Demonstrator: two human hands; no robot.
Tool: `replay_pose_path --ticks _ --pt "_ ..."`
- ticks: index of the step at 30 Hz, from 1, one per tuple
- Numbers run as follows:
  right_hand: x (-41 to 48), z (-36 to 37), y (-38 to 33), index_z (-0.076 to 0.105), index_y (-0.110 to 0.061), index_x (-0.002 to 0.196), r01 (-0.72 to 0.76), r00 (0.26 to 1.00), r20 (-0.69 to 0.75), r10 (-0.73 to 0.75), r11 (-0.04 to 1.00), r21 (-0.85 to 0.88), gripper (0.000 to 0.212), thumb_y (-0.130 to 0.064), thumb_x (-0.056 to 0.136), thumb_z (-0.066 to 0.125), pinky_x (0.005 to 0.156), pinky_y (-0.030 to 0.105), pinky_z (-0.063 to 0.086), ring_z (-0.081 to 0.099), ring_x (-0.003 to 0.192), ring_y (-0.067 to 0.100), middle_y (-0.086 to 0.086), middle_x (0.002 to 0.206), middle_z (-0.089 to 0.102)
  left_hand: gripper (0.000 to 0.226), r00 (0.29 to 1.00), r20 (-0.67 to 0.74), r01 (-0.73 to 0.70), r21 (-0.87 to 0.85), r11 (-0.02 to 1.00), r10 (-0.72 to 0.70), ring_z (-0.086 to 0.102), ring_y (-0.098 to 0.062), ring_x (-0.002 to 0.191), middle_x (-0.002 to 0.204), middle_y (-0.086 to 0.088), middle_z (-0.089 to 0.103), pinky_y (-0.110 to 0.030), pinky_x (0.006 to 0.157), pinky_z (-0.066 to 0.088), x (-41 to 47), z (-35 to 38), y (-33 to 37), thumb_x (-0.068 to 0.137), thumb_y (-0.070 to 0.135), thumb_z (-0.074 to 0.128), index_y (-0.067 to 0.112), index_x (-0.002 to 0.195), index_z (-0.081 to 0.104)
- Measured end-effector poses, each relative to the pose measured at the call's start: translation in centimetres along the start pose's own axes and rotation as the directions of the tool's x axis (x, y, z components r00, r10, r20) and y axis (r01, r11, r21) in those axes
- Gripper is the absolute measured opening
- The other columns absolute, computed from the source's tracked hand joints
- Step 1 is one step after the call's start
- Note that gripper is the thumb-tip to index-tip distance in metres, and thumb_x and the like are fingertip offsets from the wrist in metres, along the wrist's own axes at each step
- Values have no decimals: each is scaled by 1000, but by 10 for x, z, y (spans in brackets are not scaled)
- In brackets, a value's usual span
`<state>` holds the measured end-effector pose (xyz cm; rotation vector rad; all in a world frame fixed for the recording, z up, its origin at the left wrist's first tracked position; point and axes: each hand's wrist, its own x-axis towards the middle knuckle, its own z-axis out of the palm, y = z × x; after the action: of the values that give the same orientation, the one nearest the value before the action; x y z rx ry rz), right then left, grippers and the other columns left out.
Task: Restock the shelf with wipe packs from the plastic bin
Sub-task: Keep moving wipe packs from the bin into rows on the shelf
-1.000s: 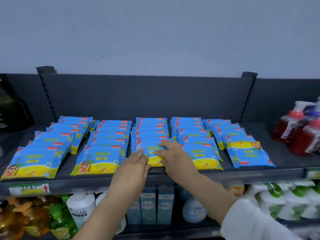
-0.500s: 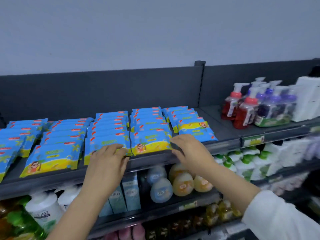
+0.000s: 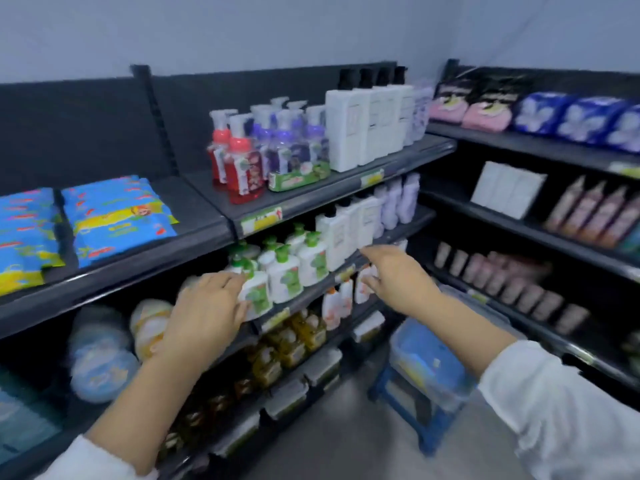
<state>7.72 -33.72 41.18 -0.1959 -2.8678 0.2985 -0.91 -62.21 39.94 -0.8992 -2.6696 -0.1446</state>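
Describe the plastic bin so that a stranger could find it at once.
Look at the floor in the corner where the two shelf units meet. A blue stool stands there, and the clear plastic bin sits on it. Unlike the shelved goods, it holds blue packs.

The wipe packs (image 3: 117,216) are glossy printed plastic film. The shelf (image 3: 207,209) looks like matt dark metal. The plastic bin (image 3: 427,362) is translucent and smooth.

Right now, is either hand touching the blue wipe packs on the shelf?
Apart. The head view shows the left hand and right hand below and right of the wipe packs.
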Motion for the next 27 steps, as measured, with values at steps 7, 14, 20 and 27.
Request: replay_pose_path --ticks 7,14,20,27 --pt "-91 -11 152 51 -10 126 -337 938 66 341 939 -60 44 -28 87 60 87 37 44 49 117 31 13 126 56 60 975 157 -123 -210 970 158 49 -27 120 135 -8 49 -38 93 43 54 63 140 92 43 51 16 143 34" --pt "-131 -3 231 40 -10 138 -569 809 108 578 816 -106 55 -27 90 58 100 38 39 42 127 32 13 133 50 54 903 160 -331 -329 884 398 46 -26 121 136 -5 49 -40 95 43 125 124 231 91 39 54 17 138 41" --pt "-94 24 301 34 -13 143 -670 716 155 680 733 -122 60 -29 90 57 101 41 40 40 127 32 12 140 44 55 825 188 -447 -361 819 533 50 -29 119 132 -8 53 -41 93 44 208 190 281 89 35 59 11 137 46" --pt "-28 78 384 37 -9 140 -779 566 277 777 613 -128 57 -28 91 58 102 36 36 39 129 31 13 141 44 52 680 279 -538 -438 720 678 51 -31 115 131 -9 54 -46 91 46 312 296 325 87 35 61 11 133 51"
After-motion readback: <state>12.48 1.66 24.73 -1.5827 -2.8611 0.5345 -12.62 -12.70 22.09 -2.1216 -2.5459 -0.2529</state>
